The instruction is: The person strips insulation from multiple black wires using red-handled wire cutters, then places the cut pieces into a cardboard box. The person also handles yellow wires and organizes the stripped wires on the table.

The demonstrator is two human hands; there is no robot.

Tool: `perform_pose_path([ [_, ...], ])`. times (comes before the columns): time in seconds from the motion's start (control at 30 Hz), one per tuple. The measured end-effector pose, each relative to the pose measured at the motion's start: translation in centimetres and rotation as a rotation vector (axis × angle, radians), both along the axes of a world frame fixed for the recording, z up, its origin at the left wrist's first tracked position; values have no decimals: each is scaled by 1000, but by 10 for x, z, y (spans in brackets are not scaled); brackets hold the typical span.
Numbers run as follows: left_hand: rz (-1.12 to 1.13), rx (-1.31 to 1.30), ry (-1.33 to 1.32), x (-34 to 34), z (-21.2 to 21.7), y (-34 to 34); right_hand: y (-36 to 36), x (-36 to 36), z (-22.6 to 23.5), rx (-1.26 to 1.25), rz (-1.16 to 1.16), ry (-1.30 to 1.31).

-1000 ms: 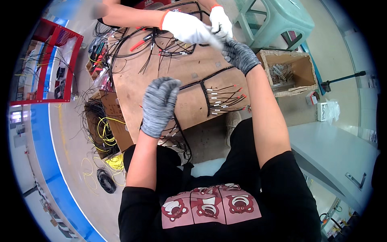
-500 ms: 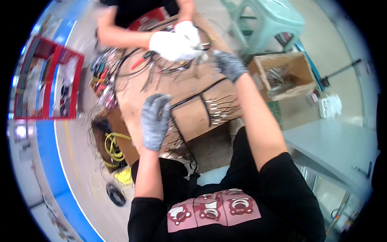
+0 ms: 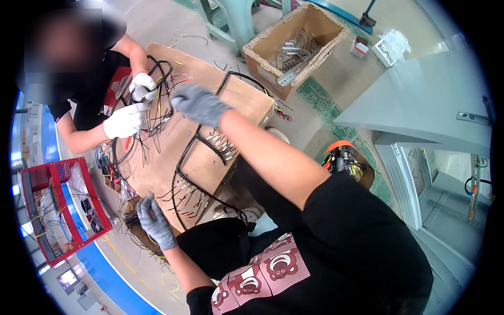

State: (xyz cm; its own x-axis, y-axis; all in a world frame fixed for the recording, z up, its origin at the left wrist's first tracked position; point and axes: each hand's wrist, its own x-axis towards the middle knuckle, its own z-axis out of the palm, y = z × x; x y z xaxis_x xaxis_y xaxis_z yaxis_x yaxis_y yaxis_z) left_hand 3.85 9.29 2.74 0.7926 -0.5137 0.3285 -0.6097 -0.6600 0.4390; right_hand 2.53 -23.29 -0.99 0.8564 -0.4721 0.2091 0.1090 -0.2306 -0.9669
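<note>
My left hand (image 3: 156, 223), in a grey knit glove, is held off the table's near left corner with its fingers apart and nothing in it. My right hand (image 3: 200, 106), gloved alike, reaches over the table with fingers stretched toward a black cable bundle (image 3: 167, 71); its fingertips are partly hidden, and I see nothing held. Below it a black wire harness (image 3: 190, 144) lies across the brown tabletop (image 3: 220, 181). White-sleeved wire ends (image 3: 223, 144) fan out from it. Opposite, a co-worker's white-gloved hands (image 3: 128, 118) hold black cable.
A cardboard box of metal brackets (image 3: 296, 50) stands beyond the table, beside a pale green stool (image 3: 228, 23). At right are a grey metal cabinet (image 3: 420, 100) and a bin of wire pieces (image 3: 346, 163). A red rack (image 3: 65, 207) stands at left.
The view has turned. My right hand has moved from the table's far right side toward the co-worker's cables. My left hand has drawn away from the harness to the near left corner.
</note>
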Motion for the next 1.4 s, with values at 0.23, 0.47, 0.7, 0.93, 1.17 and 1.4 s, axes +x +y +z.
perform_pose_path([
  [0.23, 112, 208, -12, -36, -9, 83, -104, -227, -150, 690, -629, 330],
  [0.47, 270, 125, 101, -51, -23, 93, -88, -288, -250, 990, -666, 603],
  [0.7, 219, 171, 78, -53, -28, 87, -65, -244, -212, 864, -448, 480],
  [0.93, 229, 148, -30, -54, -18, 86, -86, -198, -77, 795, -340, 120],
  [1.17, 274, 93, -126, -66, -16, 97, -47, -110, 26, 508, 10, 0],
  [1.4, 264, 9, -198, -110, -5, 91, -16, -40, -13, 823, 162, 162],
])
